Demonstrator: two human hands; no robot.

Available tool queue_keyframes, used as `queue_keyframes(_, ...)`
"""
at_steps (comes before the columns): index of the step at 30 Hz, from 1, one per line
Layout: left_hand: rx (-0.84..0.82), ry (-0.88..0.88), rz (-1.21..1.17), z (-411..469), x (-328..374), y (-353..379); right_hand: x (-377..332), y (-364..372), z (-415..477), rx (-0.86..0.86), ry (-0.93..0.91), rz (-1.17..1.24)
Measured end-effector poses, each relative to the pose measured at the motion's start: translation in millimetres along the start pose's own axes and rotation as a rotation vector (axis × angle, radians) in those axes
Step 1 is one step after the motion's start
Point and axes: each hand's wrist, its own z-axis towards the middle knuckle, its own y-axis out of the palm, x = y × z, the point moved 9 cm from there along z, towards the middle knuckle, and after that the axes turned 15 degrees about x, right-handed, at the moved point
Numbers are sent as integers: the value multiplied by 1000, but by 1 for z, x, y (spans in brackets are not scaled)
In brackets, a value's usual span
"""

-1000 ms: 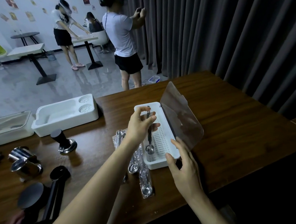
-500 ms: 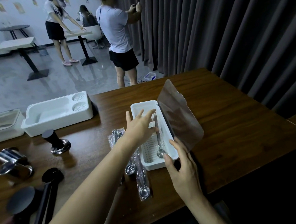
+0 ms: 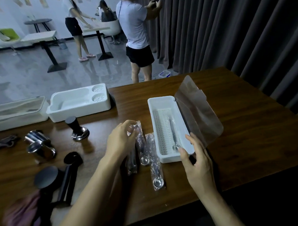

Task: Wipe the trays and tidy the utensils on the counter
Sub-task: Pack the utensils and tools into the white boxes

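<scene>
A white utensil box (image 3: 152,128) with a slotted floor lies on the wooden counter (image 3: 241,142), its clear lid (image 3: 196,113) standing open on the right. One wrapped spoon (image 3: 174,137) lies inside it. My right hand (image 3: 197,160) holds the box's near right corner. Left of the box lie plastic-wrapped spoons (image 3: 154,162). My left hand (image 3: 120,140) pinches the top end of one wrapped spoon (image 3: 140,142) among them.
Two white trays (image 3: 78,102) (image 3: 15,113) stand at the counter's far left. A tamper (image 3: 76,128), steel cups (image 3: 39,146) and black coffee tools (image 3: 61,176) lie on the left, a pink cloth (image 3: 24,218) at the near left corner. People stand beyond the counter by the curtain.
My left hand set a spoon down in the box, drew back to the left and now pinches a wrapped spoon on the counter. My right hand stayed on the box.
</scene>
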Motion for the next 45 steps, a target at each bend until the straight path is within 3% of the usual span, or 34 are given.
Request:
queue_keyframes(14, -147, -188, 19, -33, -34, -2, 2, -3, 0, 24, -2, 24)
queue_keyframes(23, -141, -434, -410, -44, -37, -13, 1, -3, 0, 17, 7, 45)
queue_keyframes(28, -109, -611, -794, -44, -21, -26, 1, -2, 0, 16, 8, 38)
queue_keyframes(37, -145, -217, -579, -13, 52, -4, -2, -3, 1, 14, 10, 27)
queue_keyframes(42, -120, 11, -272, 3, 95, 28, 3, -1, 0, -3, 41, 12)
queue_keyframes(45, -152, 56, -41, 8, 102, 47, 3, -1, 0, 8, 22, 14)
